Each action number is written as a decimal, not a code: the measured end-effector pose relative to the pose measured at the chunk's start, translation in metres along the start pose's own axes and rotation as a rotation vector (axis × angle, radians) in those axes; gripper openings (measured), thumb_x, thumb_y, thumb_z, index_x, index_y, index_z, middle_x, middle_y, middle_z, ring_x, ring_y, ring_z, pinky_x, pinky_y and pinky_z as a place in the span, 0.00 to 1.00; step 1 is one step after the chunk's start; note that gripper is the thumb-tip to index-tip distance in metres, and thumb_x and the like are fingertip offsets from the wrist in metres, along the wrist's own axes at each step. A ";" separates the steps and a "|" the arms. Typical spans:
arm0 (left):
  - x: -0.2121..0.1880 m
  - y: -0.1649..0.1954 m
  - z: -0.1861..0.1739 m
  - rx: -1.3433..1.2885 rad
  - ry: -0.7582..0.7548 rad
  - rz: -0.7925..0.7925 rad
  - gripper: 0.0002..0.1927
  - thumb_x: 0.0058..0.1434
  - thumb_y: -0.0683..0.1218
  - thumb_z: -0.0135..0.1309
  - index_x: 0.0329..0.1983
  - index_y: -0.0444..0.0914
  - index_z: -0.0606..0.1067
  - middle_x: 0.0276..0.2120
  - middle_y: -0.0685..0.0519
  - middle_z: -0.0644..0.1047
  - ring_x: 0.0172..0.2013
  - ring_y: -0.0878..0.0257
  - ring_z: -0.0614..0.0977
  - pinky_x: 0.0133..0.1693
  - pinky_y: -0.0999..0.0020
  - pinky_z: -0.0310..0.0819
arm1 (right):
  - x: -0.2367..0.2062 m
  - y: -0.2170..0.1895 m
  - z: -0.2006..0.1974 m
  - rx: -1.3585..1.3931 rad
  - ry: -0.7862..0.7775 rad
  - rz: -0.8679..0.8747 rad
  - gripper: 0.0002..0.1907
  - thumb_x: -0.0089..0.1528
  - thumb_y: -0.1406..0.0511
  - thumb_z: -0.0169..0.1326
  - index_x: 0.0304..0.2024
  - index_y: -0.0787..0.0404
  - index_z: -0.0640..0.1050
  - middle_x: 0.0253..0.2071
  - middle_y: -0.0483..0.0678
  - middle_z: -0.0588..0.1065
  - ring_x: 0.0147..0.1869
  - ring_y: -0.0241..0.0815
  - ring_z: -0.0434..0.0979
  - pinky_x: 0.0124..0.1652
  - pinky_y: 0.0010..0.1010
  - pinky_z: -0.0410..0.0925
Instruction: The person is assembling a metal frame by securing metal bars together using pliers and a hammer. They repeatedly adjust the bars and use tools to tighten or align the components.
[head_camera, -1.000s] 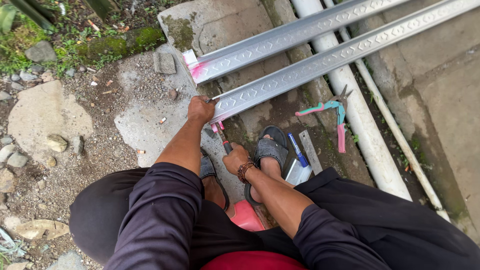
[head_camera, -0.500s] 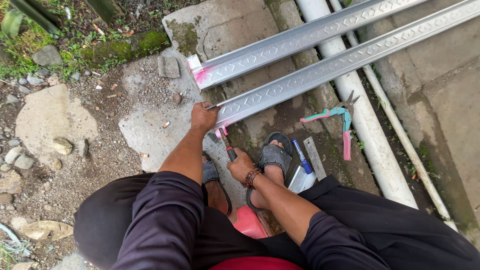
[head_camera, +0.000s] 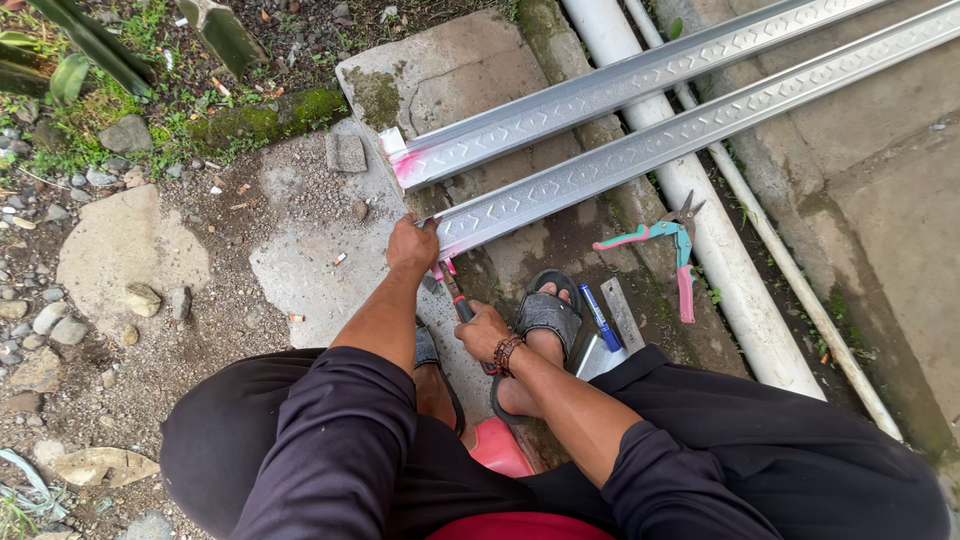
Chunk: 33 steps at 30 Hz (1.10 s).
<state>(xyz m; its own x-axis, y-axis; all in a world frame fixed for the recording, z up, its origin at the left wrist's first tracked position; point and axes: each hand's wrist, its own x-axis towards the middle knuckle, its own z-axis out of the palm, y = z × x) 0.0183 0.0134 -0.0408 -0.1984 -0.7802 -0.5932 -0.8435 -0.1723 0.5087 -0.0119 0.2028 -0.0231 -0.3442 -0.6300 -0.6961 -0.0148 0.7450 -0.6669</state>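
Far to your left, loose grey stones (head_camera: 140, 298) are lying on the gravel, and a cigarette butt (head_camera: 340, 259) is resting on the cracked concrete slab (head_camera: 300, 260). Your left hand (head_camera: 412, 246) is curling over the near end of the lower metal channel (head_camera: 640, 150), fingers pressed down on its cut edge, pinning it against the slab. The upper metal channel (head_camera: 560, 105) is lying just beyond it, roughly parallel, its end smeared with pink paint. Just right of your left hand, your right hand (head_camera: 482, 332) is closed in a fist around the handle of a cutting tool (head_camera: 452, 290), which is pointing up at the lower channel's end; I can't tell whether the blades are biting the metal. A beaded bracelet is sitting on that wrist. Your sandalled foot (head_camera: 545, 315) is planted beside the hand. Further right, a blue marker (head_camera: 600, 318) is lying next to a flat steel square (head_camera: 620, 315). Beyond them, tin snips (head_camera: 670, 250) with green and pink handles are leaning against a white pipe (head_camera: 700, 230), with a thinner pipe (head_camera: 790, 270) running alongside.
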 end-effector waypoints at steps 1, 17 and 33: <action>0.001 0.001 0.000 0.007 -0.014 -0.007 0.34 0.63 0.64 0.56 0.67 0.44 0.70 0.59 0.45 0.76 0.60 0.51 0.77 0.60 0.56 0.68 | 0.001 0.001 0.000 -0.022 0.008 -0.019 0.11 0.54 0.67 0.56 0.37 0.63 0.72 0.22 0.52 0.73 0.23 0.47 0.75 0.26 0.41 0.69; 0.013 0.001 0.002 0.072 -0.110 -0.110 0.30 0.62 0.64 0.55 0.60 0.41 0.76 0.58 0.43 0.76 0.60 0.50 0.77 0.58 0.57 0.71 | 0.011 0.026 0.008 -0.243 0.160 -0.161 0.13 0.52 0.65 0.56 0.39 0.62 0.75 0.27 0.59 0.76 0.33 0.59 0.79 0.37 0.46 0.70; 0.006 -0.004 0.001 -0.071 0.056 0.075 0.35 0.61 0.63 0.60 0.63 0.36 0.73 0.57 0.38 0.77 0.59 0.48 0.77 0.60 0.59 0.69 | 0.016 -0.003 -0.004 -0.033 -0.095 0.079 0.14 0.51 0.65 0.59 0.36 0.65 0.72 0.30 0.56 0.78 0.32 0.45 0.80 0.34 0.38 0.72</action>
<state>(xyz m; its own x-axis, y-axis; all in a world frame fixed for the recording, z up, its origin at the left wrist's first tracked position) 0.0197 0.0101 -0.0464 -0.2298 -0.8244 -0.5172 -0.7896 -0.1527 0.5943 -0.0213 0.1914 -0.0311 -0.2553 -0.5855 -0.7694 -0.0220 0.7991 -0.6008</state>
